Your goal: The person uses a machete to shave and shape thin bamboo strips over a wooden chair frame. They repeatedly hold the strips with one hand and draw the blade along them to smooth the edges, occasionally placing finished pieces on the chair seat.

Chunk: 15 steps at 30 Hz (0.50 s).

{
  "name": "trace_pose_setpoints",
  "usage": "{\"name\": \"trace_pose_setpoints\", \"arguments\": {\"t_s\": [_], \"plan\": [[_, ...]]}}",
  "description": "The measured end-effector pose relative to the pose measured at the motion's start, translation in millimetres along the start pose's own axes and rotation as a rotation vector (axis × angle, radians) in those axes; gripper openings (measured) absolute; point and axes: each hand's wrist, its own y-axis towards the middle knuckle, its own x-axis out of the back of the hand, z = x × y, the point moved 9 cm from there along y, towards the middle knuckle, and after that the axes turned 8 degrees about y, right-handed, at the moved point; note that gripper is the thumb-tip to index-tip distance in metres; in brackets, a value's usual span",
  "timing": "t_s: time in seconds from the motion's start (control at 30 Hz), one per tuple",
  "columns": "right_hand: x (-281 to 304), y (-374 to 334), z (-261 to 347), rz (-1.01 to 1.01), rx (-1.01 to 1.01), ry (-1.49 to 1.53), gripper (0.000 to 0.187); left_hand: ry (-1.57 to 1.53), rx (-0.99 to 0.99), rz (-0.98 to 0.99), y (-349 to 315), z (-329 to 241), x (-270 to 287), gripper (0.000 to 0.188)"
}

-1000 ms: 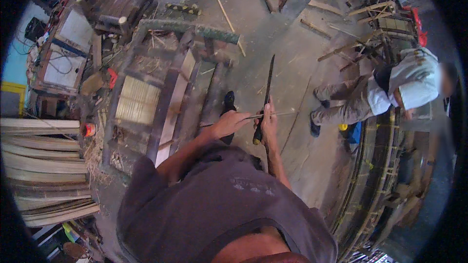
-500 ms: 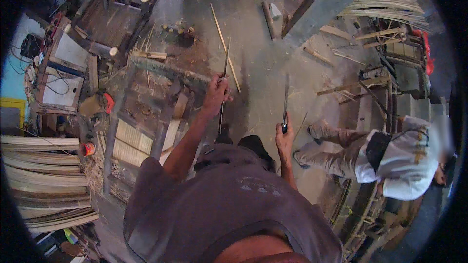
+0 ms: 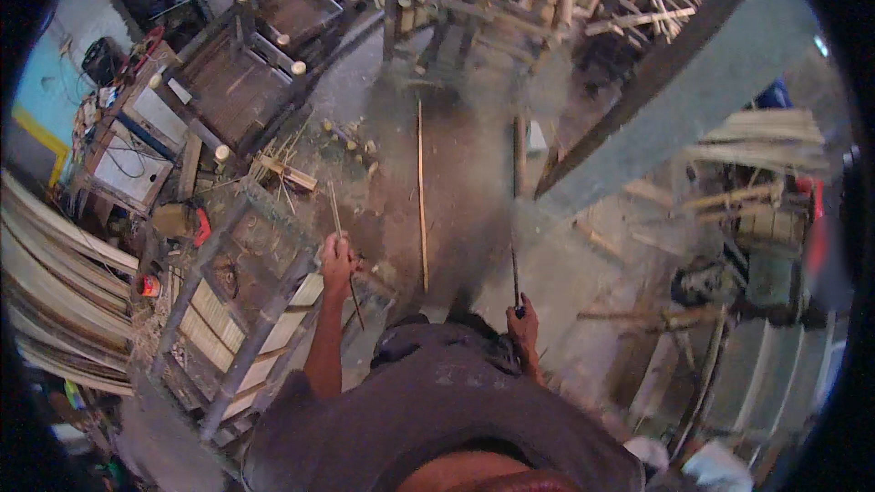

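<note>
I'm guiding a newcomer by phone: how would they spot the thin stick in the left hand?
From the dark shirt at the bottom centre, follow the forearm on the picture's left up to the left hand. The thin stick runs through its grip, showing above and below. Unlike the yellowish strip lying on the floor to its right, it is held.
</note>
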Motion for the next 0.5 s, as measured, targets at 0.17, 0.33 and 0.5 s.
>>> {"name": "trace_pose_setpoints", "arguments": {"t_s": [0.17,0.33,0.5], "plan": [[-5.1,112.1,82.1,0.16,0.197,0.068,0.057,0.178,-0.048,-0.188,-4.5,-6.0,-13.8,0.022],[-47.2,184.0,166.2,0.275,0.366,0.031,0.055,0.353,-0.072,-0.354,-6.8,-7.6,-6.4,0.025],[-130.4,214.7,207.6,0.446,0.36,0.265,0.051,0.439,-0.022,-0.481,27.2,-1.5,9.0,0.025]]}}
